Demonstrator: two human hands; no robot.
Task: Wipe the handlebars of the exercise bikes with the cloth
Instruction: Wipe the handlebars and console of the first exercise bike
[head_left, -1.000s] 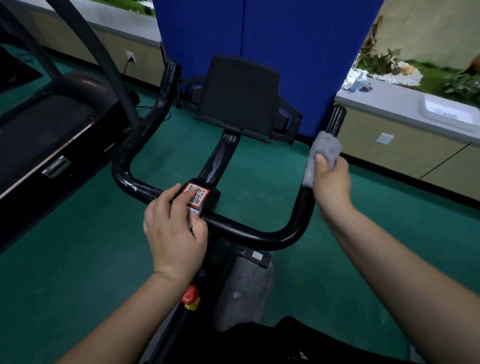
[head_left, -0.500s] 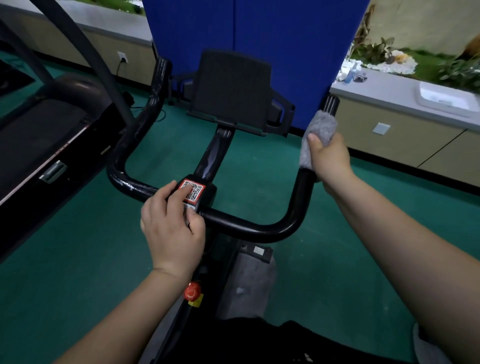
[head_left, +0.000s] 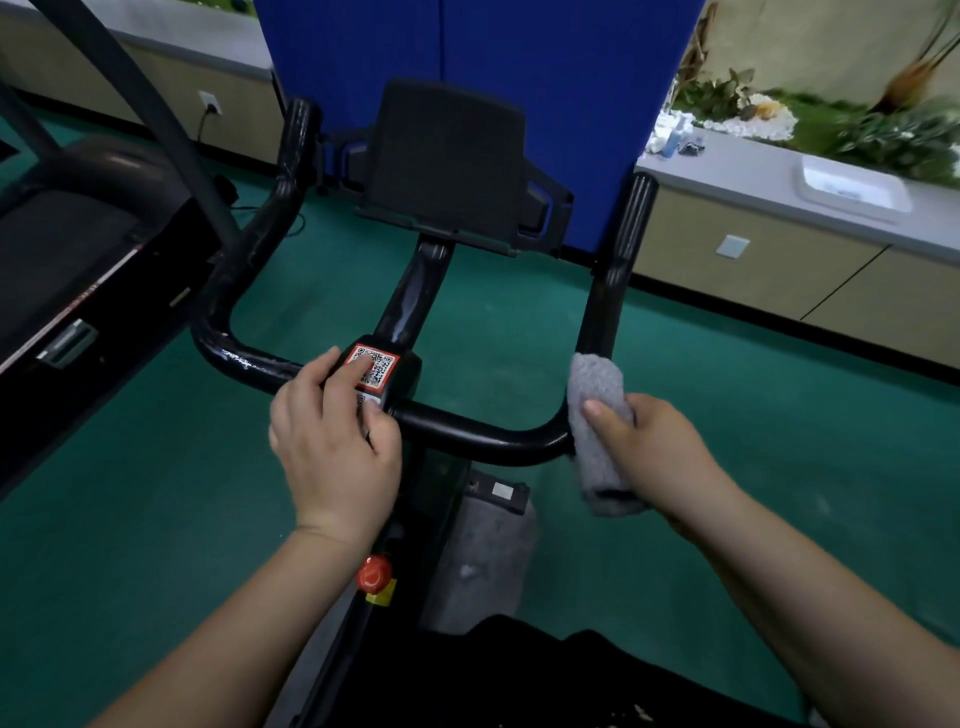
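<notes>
Both our hands are on the bike: our right hand (head_left: 657, 457) grips the grey cloth (head_left: 597, 431), wrapped around the right bend of the black handlebar (head_left: 483, 434), while our left hand (head_left: 332, 441) curls over the centre clamp, its forefinger lying on the QR sticker (head_left: 375, 365). Ahead stands the dark tablet holder (head_left: 447, 166), with what looks like a treadmill (head_left: 67, 260) to the left, on green floor (head_left: 156, 493).
</notes>
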